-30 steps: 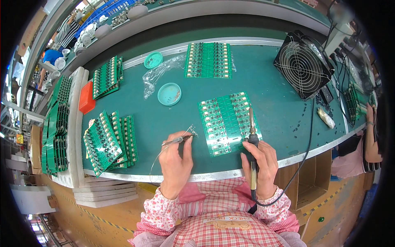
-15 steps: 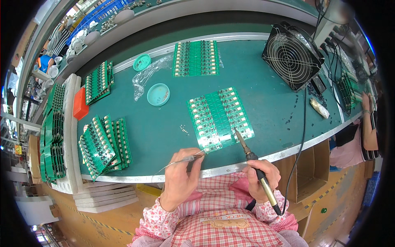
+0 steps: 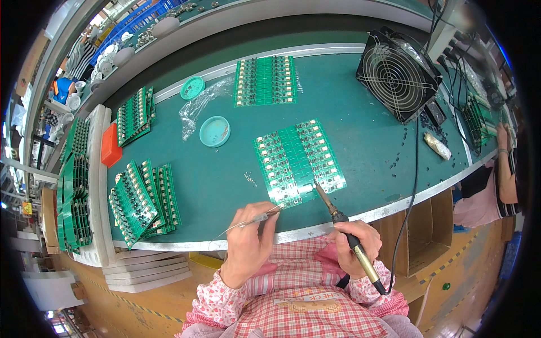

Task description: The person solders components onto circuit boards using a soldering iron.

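Soldering iron (image 3: 338, 217), upright a second ago, now slants over the circuit board (image 3: 298, 160) on your bench (image 3: 349, 96); your left hand (image 3: 246, 234) has reached its near edge, so work appears centred there. Your right hand (image 3: 360, 248) wraps the handle; your left pinches a slim tool (image 3: 257, 219). Loose parts (image 3: 249, 179) lie left; the fan (image 3: 398, 76) stands well apart, obstructing nothing.

One black square fan with wire finger guard (image 3: 391, 78), at bench right; one crumpled clear plastic film (image 3: 198, 111), beside a small round turquoise dish (image 3: 193, 98). One red plastic box (image 3: 111, 151), bench left. Below bench level: open cardboard carton (image 3: 433, 228), right; stacked white foam slabs (image 3: 151, 277), left.
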A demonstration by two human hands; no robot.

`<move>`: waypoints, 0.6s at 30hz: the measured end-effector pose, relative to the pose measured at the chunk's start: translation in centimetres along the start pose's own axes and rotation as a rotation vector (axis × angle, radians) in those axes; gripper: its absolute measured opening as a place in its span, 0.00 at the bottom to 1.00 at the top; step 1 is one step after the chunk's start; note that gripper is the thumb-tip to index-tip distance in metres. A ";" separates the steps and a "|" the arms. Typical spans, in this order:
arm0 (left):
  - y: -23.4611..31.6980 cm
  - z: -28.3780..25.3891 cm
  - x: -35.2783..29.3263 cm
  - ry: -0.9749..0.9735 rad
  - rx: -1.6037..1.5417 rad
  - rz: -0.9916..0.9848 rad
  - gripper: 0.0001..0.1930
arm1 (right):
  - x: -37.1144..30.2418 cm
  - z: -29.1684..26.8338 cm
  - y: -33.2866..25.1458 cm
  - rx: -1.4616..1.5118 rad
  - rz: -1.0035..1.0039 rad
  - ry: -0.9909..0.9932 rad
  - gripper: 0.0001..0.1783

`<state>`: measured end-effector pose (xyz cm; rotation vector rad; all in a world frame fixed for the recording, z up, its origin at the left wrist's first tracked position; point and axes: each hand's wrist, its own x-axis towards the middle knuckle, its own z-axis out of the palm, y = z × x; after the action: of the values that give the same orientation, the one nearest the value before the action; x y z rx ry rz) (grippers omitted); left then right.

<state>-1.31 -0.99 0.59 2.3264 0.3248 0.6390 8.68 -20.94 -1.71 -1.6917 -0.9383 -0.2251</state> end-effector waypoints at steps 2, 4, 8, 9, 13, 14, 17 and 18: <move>0.1 0.0 0.0 0.007 0.005 0.004 0.10 | -0.1 0.0 0.0 0.004 -0.006 -0.007 0.12; 0.1 0.0 0.0 0.002 0.005 0.000 0.10 | 0.0 0.0 -0.2 0.006 -0.012 -0.015 0.11; 0.1 0.0 0.0 -0.004 0.017 0.020 0.11 | 0.1 0.1 -0.9 0.154 0.024 -0.029 0.09; 0.1 0.0 0.0 -0.003 0.018 0.020 0.11 | 0.0 0.1 -0.9 0.227 0.048 -0.033 0.09; 0.0 0.1 -0.1 0.005 0.013 0.020 0.11 | 0.5 0.3 -1.4 0.329 0.031 -0.016 0.08; -0.1 0.1 -0.1 0.007 0.012 0.022 0.11 | 0.6 0.2 -1.4 0.341 0.007 -0.035 0.08; 0.0 0.1 0.0 0.012 0.011 0.024 0.11 | 0.7 0.3 -1.4 0.337 -0.032 -0.058 0.09; 0.0 0.1 0.0 0.014 0.012 0.024 0.11 | 0.7 0.3 -1.4 0.323 -0.047 -0.063 0.11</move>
<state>-1.25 -1.07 0.50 2.3408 0.3087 0.6668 8.11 -20.26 -0.39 -1.3867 -1.0034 -0.0472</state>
